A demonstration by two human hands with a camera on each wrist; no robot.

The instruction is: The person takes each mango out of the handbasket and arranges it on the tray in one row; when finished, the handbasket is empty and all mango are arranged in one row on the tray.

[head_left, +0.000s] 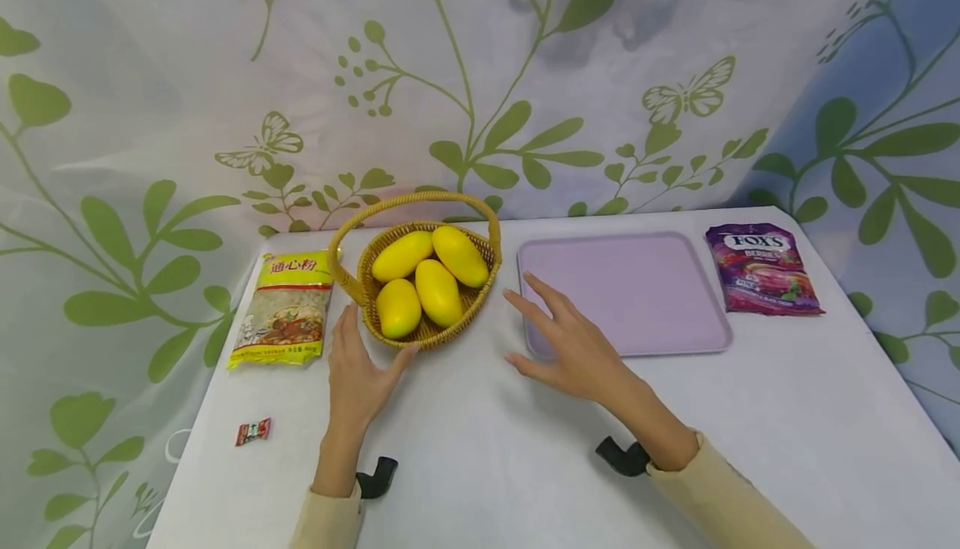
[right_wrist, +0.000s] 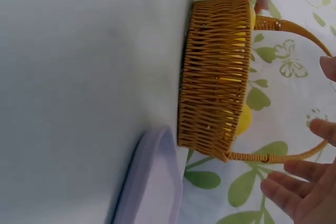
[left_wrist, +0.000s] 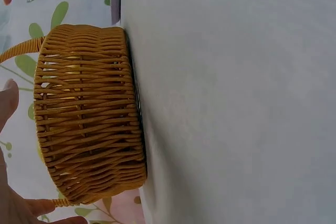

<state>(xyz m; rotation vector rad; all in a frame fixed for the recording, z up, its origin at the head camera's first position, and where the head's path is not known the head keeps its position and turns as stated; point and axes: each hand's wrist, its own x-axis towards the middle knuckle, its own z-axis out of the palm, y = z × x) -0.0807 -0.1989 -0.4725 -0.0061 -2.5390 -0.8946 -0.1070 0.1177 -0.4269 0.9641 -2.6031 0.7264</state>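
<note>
A wicker basket [head_left: 457, 329] with an arched handle holds several yellow mangoes [head_left: 438, 293]. My left hand [head_left: 362, 378] is at the basket's front left side, fingers spread and thumb apart; whether it touches the wicker I cannot tell. Over the left edge of the lilac tray [head_left: 630, 295] hovers my right hand [head_left: 572, 347], its fingers extended towards the basket with a gap between. Neither hand holds anything. From the right wrist view, the basket [right_wrist: 215, 77] stands upright on the table beside the tray's rim [right_wrist: 157, 145].
A yellow pasta packet [head_left: 285, 307] lies left of the basket. Nearer the front left is a small red-wrapped candy [head_left: 253, 431]. To the right of the tray lies a purple Fox's candy bag [head_left: 762, 270]. A leaf-patterned curtain [head_left: 525, 74] hangs behind the white table [head_left: 480, 466].
</note>
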